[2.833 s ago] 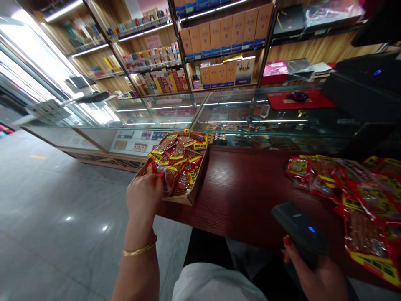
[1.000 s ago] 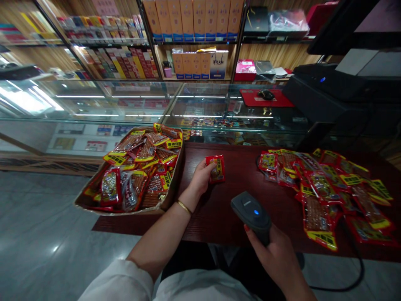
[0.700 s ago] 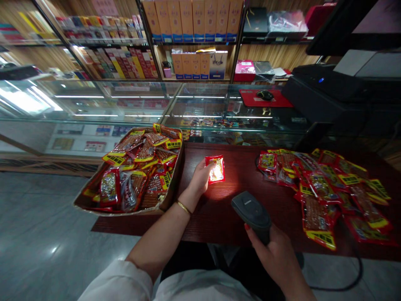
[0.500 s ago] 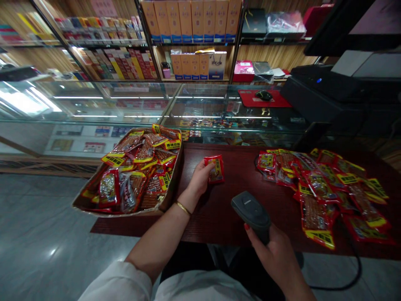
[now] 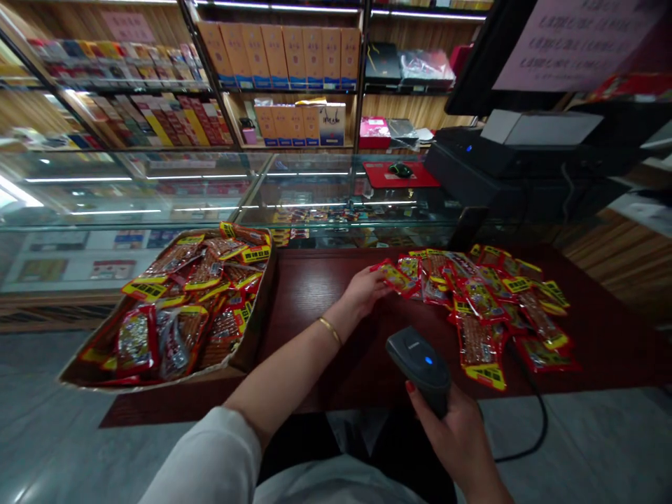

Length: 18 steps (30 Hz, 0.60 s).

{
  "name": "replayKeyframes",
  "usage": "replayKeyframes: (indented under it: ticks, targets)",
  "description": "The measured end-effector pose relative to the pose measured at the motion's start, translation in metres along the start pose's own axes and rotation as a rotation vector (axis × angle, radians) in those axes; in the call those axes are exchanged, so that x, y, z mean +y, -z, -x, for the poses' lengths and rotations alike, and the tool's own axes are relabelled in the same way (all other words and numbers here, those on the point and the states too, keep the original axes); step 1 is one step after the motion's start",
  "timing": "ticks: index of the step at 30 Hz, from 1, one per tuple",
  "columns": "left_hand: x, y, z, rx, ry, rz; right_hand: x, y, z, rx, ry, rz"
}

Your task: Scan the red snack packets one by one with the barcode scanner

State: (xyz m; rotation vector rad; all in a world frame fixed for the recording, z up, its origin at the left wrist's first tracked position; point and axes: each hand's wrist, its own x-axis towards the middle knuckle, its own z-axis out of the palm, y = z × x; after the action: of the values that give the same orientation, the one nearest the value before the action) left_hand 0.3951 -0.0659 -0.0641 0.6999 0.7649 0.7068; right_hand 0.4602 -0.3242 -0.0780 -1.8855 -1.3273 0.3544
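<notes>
Pinched in my left hand [image 5: 366,289] is a small red-and-yellow snack packet [image 5: 397,278], at the near-left edge of a loose pile of snack packets [image 5: 480,297] on the dark red tabletop [image 5: 299,280]. My right hand [image 5: 454,427] grips a dark grey barcode scanner [image 5: 420,360] by its handle, low in front of me, with a blue light showing on top. To the left, a cardboard box [image 5: 255,329] holds many more red and yellow packets. The fingertips of my left hand are partly hidden by the packet's edge.
A glass display counter [image 5: 315,185] runs behind the table, with a red mouse pad [image 5: 375,175] and black mouse [image 5: 400,170] on it. Black till equipment [image 5: 504,189] and a monitor [image 5: 472,63] stand at right. The scanner's cable [image 5: 543,427] hangs at the table's front edge.
My left hand has carried the packet rightward to the pile. A blue light has come on atop the scanner, still in my right hand. The view has turned to the right.
</notes>
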Motion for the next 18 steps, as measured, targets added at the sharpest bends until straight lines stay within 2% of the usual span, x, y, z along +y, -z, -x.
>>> replayKeyframes:
  ticks: [3, 5, 6, 8, 11, 12, 14, 15, 16, 18]
  targets:
    - [0.01, -0.032, -0.022, -0.024, -0.007, -0.194, -0.002, 0.002, 0.002, 0.025, -0.021, 0.011]
    - [0.012, -0.033, -0.021, 0.069, -0.033, -0.303, -0.001, 0.003, 0.004, 0.023, -0.015, 0.001]
    - [0.012, -0.027, -0.013, 0.117, -0.063, -0.33, 0.001, 0.003, 0.005, 0.014, -0.012, -0.003]
    - [0.013, -0.002, 0.018, 0.162, -0.2, -0.428, 0.009, 0.002, 0.007, -0.025, -0.016, -0.003]
    - [0.025, 0.053, 0.093, 0.215, -0.563, -0.739, 0.028, -0.002, 0.009, -0.048, -0.093, 0.074]
    - [0.035, 0.073, 0.121, 0.296, -0.671, -0.844, 0.033, -0.004, 0.009, -0.053, -0.114, 0.116]
    - [0.06, 0.112, 0.174, 0.575, -0.776, -1.085, 0.041, -0.009, 0.005, -0.094, -0.118, 0.143]
    - [0.074, 0.13, 0.197, 0.751, -0.758, -1.235, 0.042, -0.012, 0.003, -0.113, -0.11, 0.14]
    - [0.088, 0.147, 0.216, 0.911, -0.673, -1.401, 0.041, -0.014, 0.001, -0.133, -0.098, 0.127]
    - [0.113, 0.175, 0.242, 1.135, -0.386, -1.692, 0.034, -0.018, -0.002, -0.161, -0.074, 0.099]
